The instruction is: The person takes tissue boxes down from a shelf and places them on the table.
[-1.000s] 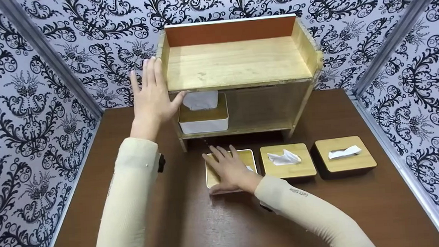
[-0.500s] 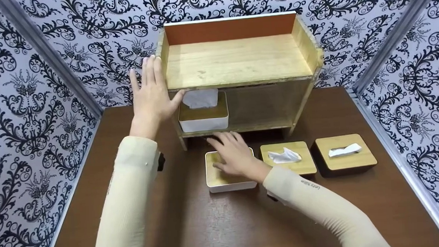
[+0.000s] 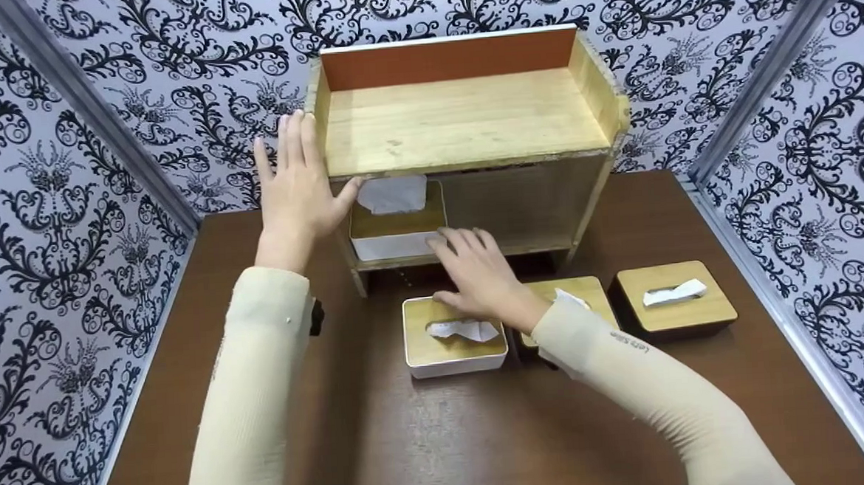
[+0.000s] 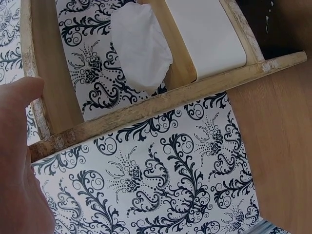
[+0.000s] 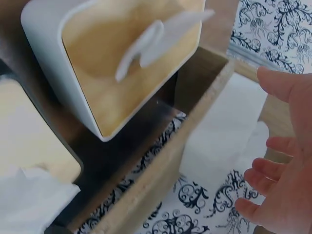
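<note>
My left hand (image 3: pixel 296 183) rests on the left side of a two-level wooden shelf (image 3: pixel 463 122), fingers straight, thumb at the top board's front edge. A white tissue box (image 3: pixel 395 246) with a wood lid sits at the left of the lower level, its tissue (image 4: pixel 141 48) sticking up in the left wrist view. My right hand (image 3: pixel 482 277) hovers with spread fingers, holding nothing, by that box's front right corner; whether a fingertip touches it I cannot tell. Below the hand, another white tissue box (image 3: pixel 424 346) stands on the table.
A middle tissue box (image 3: pixel 594 300) is partly hidden by my right forearm. Farther right stands a dark tissue box (image 3: pixel 676 315) with a wood lid. The brown table (image 3: pixel 428 450) meets patterned walls (image 3: pixel 50 144) at the sides and back.
My right hand has moved forward and up from the front white tissue box's lid to the lower level's front, uncovering that box's tissue. My left hand has stayed in place.
</note>
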{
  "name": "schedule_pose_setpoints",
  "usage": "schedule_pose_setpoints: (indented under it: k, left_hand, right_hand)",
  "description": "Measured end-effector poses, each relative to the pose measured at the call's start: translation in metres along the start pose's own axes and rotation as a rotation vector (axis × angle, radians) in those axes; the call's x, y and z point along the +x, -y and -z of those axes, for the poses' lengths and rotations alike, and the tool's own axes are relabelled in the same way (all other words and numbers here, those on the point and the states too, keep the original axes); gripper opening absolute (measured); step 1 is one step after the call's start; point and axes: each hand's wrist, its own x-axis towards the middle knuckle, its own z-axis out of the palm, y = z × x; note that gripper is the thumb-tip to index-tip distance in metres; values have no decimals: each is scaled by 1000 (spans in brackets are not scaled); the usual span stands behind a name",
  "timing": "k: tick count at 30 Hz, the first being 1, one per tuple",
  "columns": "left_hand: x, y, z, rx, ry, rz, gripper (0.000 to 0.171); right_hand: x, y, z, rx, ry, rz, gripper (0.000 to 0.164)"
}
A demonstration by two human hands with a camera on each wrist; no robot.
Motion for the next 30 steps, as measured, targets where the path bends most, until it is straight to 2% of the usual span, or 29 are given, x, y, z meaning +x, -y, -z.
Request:
schedule_pose_setpoints:
  k: [7,14,25,30]
  left_hand:
    - [1,1,0,8,6,2,104]
    - [1,0,0,20,22,4,104]
    - [1,0,-2,33,16,5,104]
    - [2,0,-3,35,6,5,103]
  right_hand:
    - [18,-8,12,-4,48,-60,96]
    - [36,-17,14,-9,105,-122,99]
    - [66,-27,9,90,133,-212,105]
    - [77,-32,10,146,153,-233,102]
